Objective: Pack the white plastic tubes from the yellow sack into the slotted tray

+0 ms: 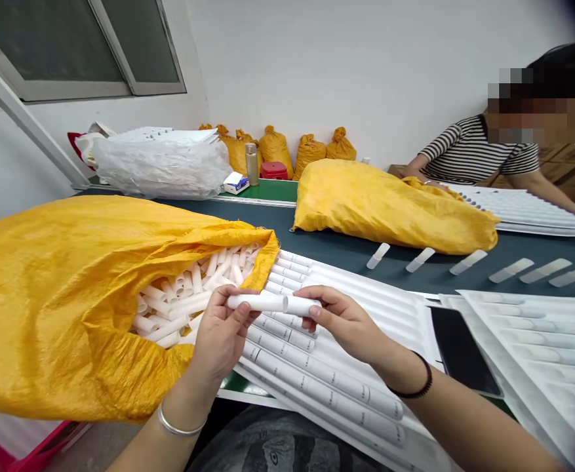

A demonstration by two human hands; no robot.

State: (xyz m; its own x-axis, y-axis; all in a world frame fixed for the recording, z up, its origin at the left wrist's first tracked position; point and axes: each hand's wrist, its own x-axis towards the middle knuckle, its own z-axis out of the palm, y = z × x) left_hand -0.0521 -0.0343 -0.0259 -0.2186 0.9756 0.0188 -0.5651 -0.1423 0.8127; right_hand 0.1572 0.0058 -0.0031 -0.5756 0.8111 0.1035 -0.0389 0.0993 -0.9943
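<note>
My left hand (225,324) pinches a white tube (260,302) between thumb and fingers. In my right hand (341,318) is a shorter white piece (297,305), its end meeting the tube's end. Both are held level above a ridged white tray (366,278), where printed white tubes (326,370) lie in rows. To the left, an open yellow sack (85,262) shows many loose white tubes (183,288) at its mouth.
Several translucent pieces (419,259) lie on the dark belt (228,213). Another yellow sack (366,203) rests behind. A black phone-like slab (464,351) sits beside a right-hand tray (553,347). Across the belt, a person in a striped shirt (478,151) reaches over stacked trays (533,210).
</note>
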